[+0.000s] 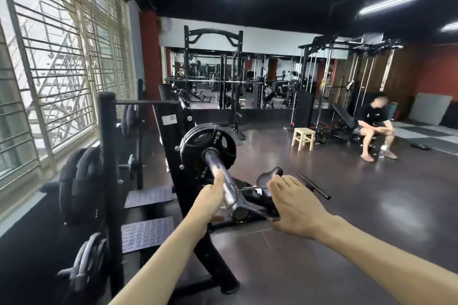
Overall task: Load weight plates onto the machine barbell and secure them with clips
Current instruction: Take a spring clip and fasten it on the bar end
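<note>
A chrome barbell sleeve point(215, 162) sticks out of the black machine toward me. Small black 2.5 kg plates point(198, 140) sit on it against the frame. A metal spring clip point(231, 195) rings the sleeve close to its outer end, its two handles pointing right. My left hand point(210, 199) grips the sleeve from the left, thumb along the bar beside the clip. My right hand point(298, 208) is closed on the clip's handles, fingers wrapped over them.
A black plate rack point(109, 156) with several larger plates stands at my left under the barred windows. Steel footplates point(148, 231) lie by the machine base. A person sits on a bench point(374, 126) at the far right, near a wooden stool point(303, 137).
</note>
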